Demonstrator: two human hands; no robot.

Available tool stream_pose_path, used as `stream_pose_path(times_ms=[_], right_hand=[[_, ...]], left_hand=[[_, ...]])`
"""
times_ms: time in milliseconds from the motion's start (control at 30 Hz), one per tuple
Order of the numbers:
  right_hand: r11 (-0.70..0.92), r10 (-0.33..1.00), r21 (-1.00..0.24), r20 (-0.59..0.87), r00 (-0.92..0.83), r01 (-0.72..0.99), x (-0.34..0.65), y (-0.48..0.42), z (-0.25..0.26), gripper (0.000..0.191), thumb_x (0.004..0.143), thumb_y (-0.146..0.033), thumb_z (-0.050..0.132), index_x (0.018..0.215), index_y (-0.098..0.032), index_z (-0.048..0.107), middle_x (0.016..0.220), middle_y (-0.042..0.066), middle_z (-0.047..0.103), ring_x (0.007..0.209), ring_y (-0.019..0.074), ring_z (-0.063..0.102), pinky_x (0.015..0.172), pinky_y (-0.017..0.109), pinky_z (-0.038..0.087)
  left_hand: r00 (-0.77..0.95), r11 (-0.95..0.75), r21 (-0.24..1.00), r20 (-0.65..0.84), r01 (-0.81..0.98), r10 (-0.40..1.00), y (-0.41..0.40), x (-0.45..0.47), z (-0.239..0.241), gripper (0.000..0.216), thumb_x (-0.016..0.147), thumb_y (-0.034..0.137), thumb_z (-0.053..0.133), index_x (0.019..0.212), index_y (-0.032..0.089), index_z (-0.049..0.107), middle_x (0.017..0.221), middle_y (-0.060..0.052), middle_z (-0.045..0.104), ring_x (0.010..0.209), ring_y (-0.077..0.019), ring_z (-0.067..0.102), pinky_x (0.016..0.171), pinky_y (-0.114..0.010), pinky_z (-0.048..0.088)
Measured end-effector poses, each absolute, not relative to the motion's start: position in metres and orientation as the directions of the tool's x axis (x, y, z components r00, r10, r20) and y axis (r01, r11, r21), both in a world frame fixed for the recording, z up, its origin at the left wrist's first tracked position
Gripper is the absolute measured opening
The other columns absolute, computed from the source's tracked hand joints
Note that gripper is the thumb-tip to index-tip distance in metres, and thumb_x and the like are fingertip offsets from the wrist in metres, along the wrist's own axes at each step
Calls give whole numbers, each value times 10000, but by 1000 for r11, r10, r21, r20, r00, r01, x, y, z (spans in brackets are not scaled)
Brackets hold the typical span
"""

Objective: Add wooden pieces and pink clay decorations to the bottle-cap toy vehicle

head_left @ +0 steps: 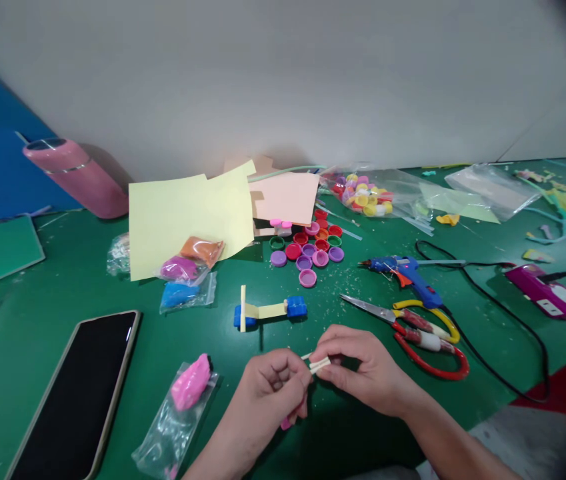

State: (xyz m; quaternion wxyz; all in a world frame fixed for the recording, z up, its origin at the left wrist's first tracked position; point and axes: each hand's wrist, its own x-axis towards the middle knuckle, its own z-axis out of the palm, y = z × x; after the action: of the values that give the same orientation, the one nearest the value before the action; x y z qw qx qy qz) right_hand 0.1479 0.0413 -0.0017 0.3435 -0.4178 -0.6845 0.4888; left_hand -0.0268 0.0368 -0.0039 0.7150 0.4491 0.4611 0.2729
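Both my hands meet low in the middle of the view over the green table (87, 280). My left hand (270, 387) and my right hand (363, 370) are closed in pinches on small pale sticks (319, 364) held between their fingertips. A bit of pink shows under my left hand. Just beyond them lies a small piece made of two blue bottle caps joined by pale yellow strips (269, 311). A bag of pink clay (190, 385) lies to the left of my left hand.
A black phone (77, 393) lies at the left. Red and yellow scissors (417, 330) and a blue glue gun (405, 272) sit to the right, with a black cable. Loose coloured bottle caps (310, 247), yellow paper (183, 213), clay bags and a pink bottle (75, 175) lie further back.
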Motion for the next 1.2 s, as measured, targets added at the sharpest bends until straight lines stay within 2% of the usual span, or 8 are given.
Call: stream_pose_path(times_ms=[700,1000,1200], right_hand=[[176,900,-956,58,-432,237,147,44,1,144,795,-236,573,893,-181,664,802,37,591,653,111,530,585,217,442],[220,883,-939,77,-463,263,145,48,7,173,812,-246,554,937,-184,655,826,43,596,695,122,553,599,220,452],[270,861,-912,85,-502,309,144,51,10,154,832,-247,525,896,-182,649,810,35,587,679,116,537,601,219,439]], left_hand=[[431,461,887,-411,-14,804,38,-26,-3,237,754,329,553,599,152,525,435,34,493,370,-64,373,403,-203,289],[420,485,870,-408,-89,811,37,-28,-5,235,739,327,581,593,149,536,432,40,491,365,-64,386,387,-196,298],[428,513,847,-415,-139,803,38,-28,-6,227,724,325,609,596,150,540,439,41,492,360,-60,387,381,-193,293]])
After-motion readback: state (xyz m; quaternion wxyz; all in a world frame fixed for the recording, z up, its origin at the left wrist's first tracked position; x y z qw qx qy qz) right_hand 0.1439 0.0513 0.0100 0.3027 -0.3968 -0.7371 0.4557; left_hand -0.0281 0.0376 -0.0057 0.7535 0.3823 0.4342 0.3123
